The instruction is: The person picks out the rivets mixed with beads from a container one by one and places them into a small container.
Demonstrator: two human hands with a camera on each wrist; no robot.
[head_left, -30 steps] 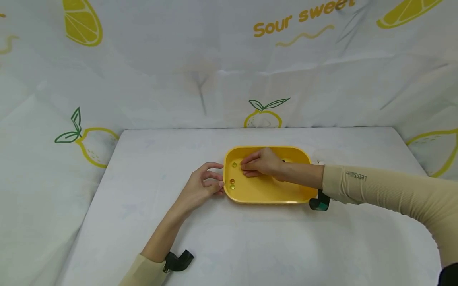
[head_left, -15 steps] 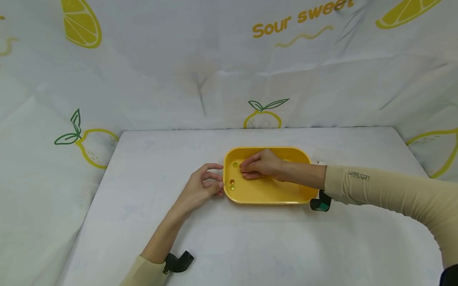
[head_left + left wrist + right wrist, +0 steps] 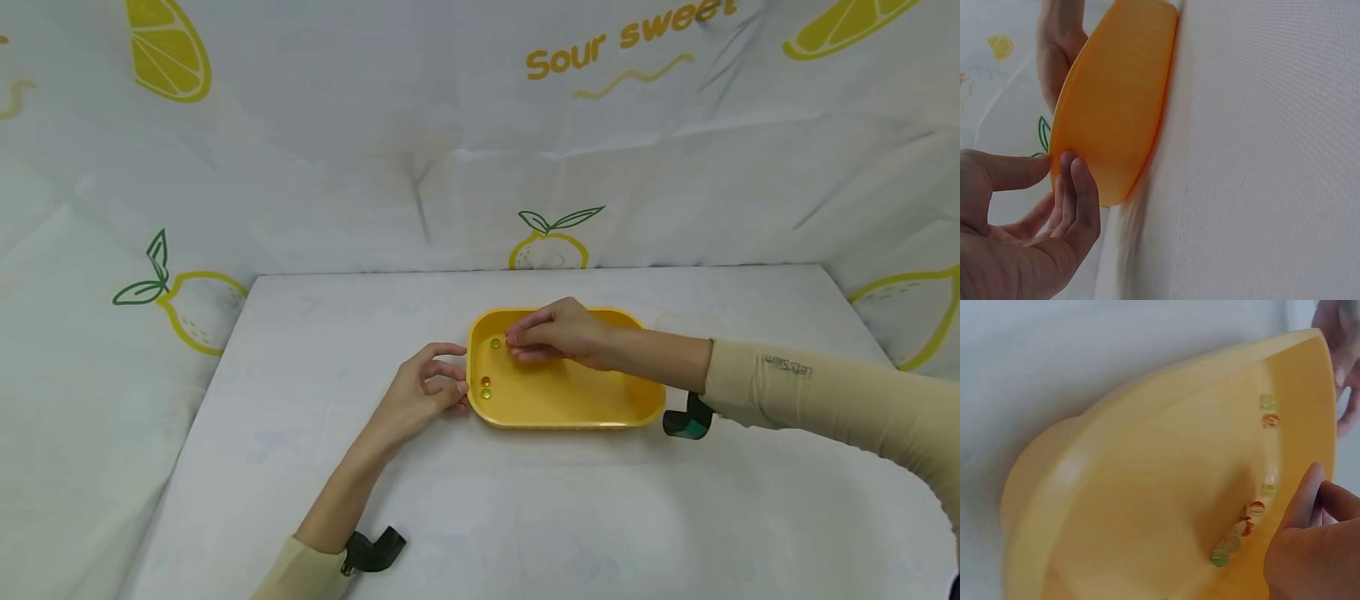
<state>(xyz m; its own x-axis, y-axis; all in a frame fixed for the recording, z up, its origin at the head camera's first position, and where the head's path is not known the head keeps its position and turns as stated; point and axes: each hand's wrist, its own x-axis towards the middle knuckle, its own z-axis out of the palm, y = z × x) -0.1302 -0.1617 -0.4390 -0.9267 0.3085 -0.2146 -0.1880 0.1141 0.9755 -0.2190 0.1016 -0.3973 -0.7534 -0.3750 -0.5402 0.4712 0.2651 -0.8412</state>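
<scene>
A yellow tray (image 3: 570, 404) lies on the white table. My left hand (image 3: 420, 392) rests at its left end, with loosely bent fingers against the outer wall and rim, as the left wrist view shows. Over the tray's left half hovers my right hand (image 3: 566, 329), thumb and index finger close together and fingertips partly hidden; I cannot tell whether something is between them. Below it runs a short row of small clear glass marbles, ending in a green marble (image 3: 1219, 557). A yellow-green marble (image 3: 1268, 401) and an orange marble (image 3: 1270, 420) sit by the left end wall.
A white cloth (image 3: 322, 167) printed with lemons hangs behind the table. White tabletop (image 3: 525, 517) stretches in front of the tray. A black wrist camera (image 3: 375, 548) is on the left wrist and another black camera (image 3: 687, 419) on the right.
My right hand has risen slightly from the tray floor and its forearm has shifted right. The left hand stays at the tray's end.
</scene>
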